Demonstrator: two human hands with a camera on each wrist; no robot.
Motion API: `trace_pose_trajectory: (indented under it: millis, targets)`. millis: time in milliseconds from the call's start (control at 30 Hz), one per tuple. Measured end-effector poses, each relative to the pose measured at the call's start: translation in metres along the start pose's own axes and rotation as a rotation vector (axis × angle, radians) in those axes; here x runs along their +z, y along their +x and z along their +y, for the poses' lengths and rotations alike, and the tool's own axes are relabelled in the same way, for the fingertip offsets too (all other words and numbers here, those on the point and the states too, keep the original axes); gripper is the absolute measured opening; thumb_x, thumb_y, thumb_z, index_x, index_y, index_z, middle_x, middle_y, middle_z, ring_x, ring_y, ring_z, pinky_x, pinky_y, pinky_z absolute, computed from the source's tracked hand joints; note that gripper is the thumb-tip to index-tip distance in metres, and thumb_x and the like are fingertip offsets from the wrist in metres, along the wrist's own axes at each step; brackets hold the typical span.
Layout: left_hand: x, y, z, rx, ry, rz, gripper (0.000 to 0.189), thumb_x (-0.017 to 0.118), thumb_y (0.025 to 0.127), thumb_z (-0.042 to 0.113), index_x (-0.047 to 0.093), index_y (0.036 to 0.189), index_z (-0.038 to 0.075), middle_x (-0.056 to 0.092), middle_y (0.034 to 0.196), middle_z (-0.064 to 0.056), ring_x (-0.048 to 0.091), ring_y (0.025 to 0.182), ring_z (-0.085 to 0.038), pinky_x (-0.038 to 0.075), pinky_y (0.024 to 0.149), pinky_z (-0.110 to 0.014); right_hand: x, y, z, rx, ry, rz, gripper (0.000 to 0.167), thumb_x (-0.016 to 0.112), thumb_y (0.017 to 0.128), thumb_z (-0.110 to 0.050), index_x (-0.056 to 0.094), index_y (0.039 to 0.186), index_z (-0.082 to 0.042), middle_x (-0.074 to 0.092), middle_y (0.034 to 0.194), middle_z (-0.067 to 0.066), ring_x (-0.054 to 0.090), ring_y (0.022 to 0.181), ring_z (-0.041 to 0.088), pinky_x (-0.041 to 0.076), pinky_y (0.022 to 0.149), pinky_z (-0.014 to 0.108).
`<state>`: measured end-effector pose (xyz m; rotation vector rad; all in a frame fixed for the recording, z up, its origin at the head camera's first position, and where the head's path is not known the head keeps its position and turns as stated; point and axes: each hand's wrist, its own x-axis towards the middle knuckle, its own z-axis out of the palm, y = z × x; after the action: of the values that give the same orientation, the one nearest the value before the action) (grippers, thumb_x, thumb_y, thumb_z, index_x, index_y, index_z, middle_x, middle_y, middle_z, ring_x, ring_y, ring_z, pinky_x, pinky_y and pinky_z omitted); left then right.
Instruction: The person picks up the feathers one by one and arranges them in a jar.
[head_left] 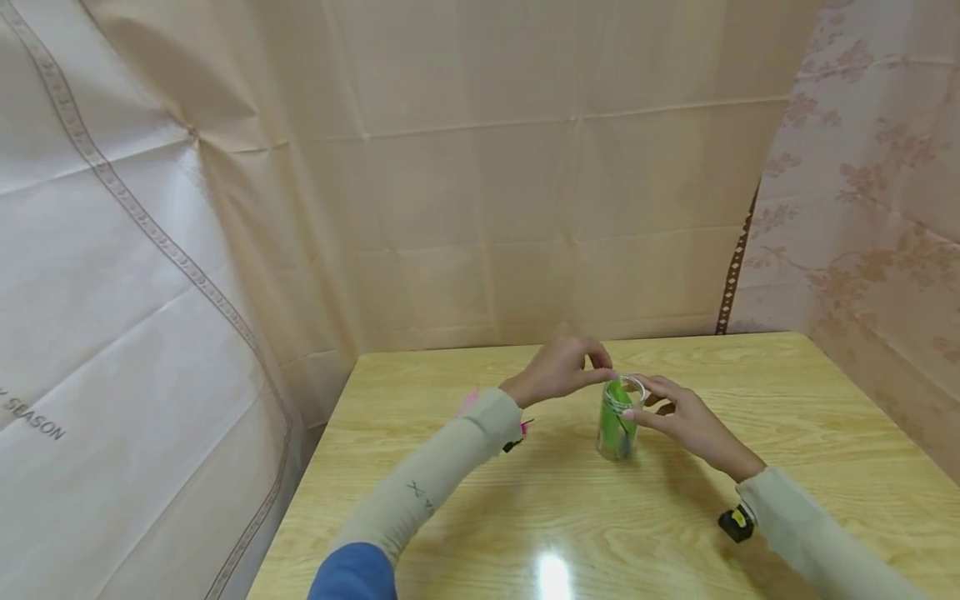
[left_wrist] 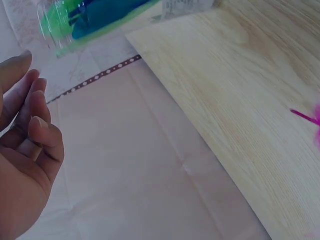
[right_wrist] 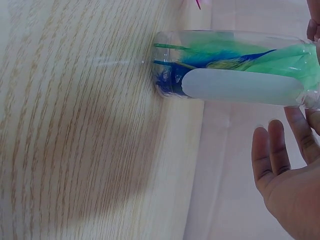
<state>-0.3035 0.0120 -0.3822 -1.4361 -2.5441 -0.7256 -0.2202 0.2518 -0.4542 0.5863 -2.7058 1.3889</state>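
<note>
A clear jar [head_left: 617, 446] stands upright on the table with feathers inside. My right hand [head_left: 686, 421] holds its neck between thumb and fingers. Green feathers [right_wrist: 220, 45] and blue feathers [right_wrist: 172, 80] show through the wall beside a pale label [right_wrist: 240, 86]. At the mouth, a green feather's [head_left: 617, 392] upper end lies close to the fingertips of my left hand [head_left: 562, 367]. In the left wrist view, these fingers are loosely curled, a little apart from the jar, with nothing visible between them.
Pink feathery things [head_left: 468, 402] lie left of the jar, partly behind the left forearm. A small black-and-yellow object [head_left: 737, 522] sits by the right wrist, perhaps fixed to the sleeve. The wooden table [head_left: 525, 517] meets a hanging beige cloth [head_left: 525, 208] at the back.
</note>
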Motion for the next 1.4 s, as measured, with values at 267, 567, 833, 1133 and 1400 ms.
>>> trace_pose_trajectory:
  millis: [267, 567, 833, 1133, 1400]
  targets:
    - [-0.010, -0.017, -0.013, -0.051, -0.008, 0.037, 0.018, 0.070, 0.100, 0.033, 0.076, 0.096, 0.017, 0.066, 0.090, 0.012, 0.056, 0.082, -0.004, 0.045, 0.069, -0.015, -0.001, 0.000, 0.000, -0.004, -0.020, 0.009, 0.060, 0.067, 0.102, -0.036, 0.046, 0.155, -0.019, 0.055, 0.142, 0.005, 0.052, 0.114, 0.023, 0.050, 0.090, 0.033]
    - [-0.016, -0.037, -0.031, -0.095, -0.032, 0.041, 0.014, 0.071, 0.100, 0.030, 0.074, 0.095, 0.017, 0.068, 0.089, 0.013, 0.058, 0.069, -0.001, 0.047, 0.061, -0.017, -0.001, 0.001, -0.001, 0.004, -0.017, 0.010, 0.061, 0.066, 0.102, -0.037, 0.046, 0.156, -0.018, 0.056, 0.140, 0.005, 0.053, 0.113, 0.024, 0.050, 0.090, 0.036]
    - [-0.023, -0.060, -0.046, -0.139, -0.028, 0.043, 0.012, 0.072, 0.099, 0.027, 0.074, 0.095, 0.017, 0.070, 0.089, 0.009, 0.061, 0.076, -0.005, 0.049, 0.066, -0.020, -0.001, -0.001, -0.002, -0.008, -0.018, 0.009, 0.060, 0.067, 0.102, -0.035, 0.045, 0.156, -0.019, 0.055, 0.142, 0.005, 0.053, 0.114, 0.023, 0.050, 0.090, 0.033]
    - [-0.030, -0.087, -0.059, -0.223, 0.007, 0.027, 0.012, 0.071, 0.100, 0.029, 0.074, 0.097, 0.018, 0.070, 0.091, 0.009, 0.059, 0.072, -0.005, 0.050, 0.067, -0.023, -0.001, -0.001, -0.002, -0.009, -0.024, 0.012, 0.061, 0.068, 0.101, -0.035, 0.045, 0.156, -0.018, 0.057, 0.139, 0.004, 0.053, 0.113, 0.022, 0.050, 0.089, 0.031]
    - [-0.036, -0.112, -0.074, -0.260, 0.005, 0.035, 0.012, 0.071, 0.100, 0.027, 0.075, 0.096, 0.017, 0.070, 0.090, 0.009, 0.060, 0.073, -0.006, 0.051, 0.068, -0.024, 0.000, -0.002, -0.004, -0.007, -0.024, 0.005, 0.062, 0.066, 0.102, -0.035, 0.043, 0.157, -0.019, 0.055, 0.141, 0.005, 0.052, 0.114, 0.022, 0.050, 0.090, 0.033]
